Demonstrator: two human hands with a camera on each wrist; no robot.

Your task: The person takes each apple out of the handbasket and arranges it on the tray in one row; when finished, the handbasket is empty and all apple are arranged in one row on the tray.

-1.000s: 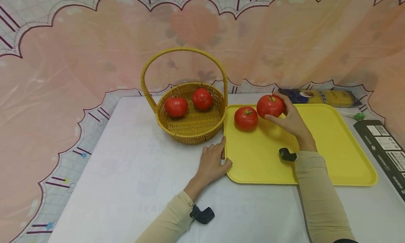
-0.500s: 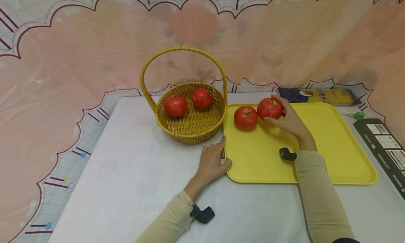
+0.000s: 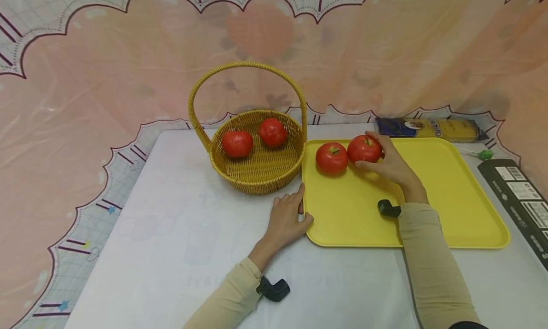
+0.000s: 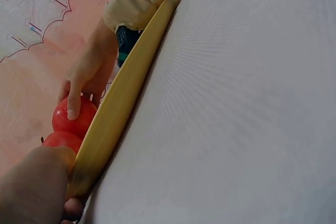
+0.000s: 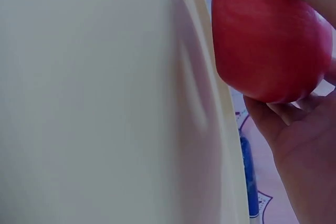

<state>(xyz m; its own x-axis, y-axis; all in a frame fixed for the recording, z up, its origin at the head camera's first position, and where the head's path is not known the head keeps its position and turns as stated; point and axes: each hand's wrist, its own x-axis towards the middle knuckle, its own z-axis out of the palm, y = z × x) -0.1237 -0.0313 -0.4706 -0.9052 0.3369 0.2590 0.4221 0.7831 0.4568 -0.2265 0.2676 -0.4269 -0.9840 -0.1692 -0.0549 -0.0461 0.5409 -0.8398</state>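
Note:
My right hand (image 3: 396, 164) grips a red tomato (image 3: 363, 149) at the back of the yellow tray (image 3: 364, 219), thumb on the near side and fingers around the far side. In the right wrist view this tomato (image 5: 270, 40) looks large between thumb and fingers. Beside it on the tray, to its left, sits another tomato (image 3: 331, 159) with a green stem. My left hand (image 3: 287, 219) holds the tray's left edge, its thumb over the rim and index finger along the side. Two more tomatoes lie in a yellow wicker basket (image 3: 265, 176) left of the tray.
The basket's tall arched handle (image 3: 248, 64) stands upright. Behind the tray lies a yellow and blue pasta packet (image 3: 430, 129). At the right are a small green lollipop (image 3: 485, 154) and a black box with white labels (image 3: 513, 200). A patterned curtain (image 3: 128, 81) hangs behind the table.
My right hand has lowered the tomato slightly toward the tray, right beside the other one. My left hand stays at the tray's edge.

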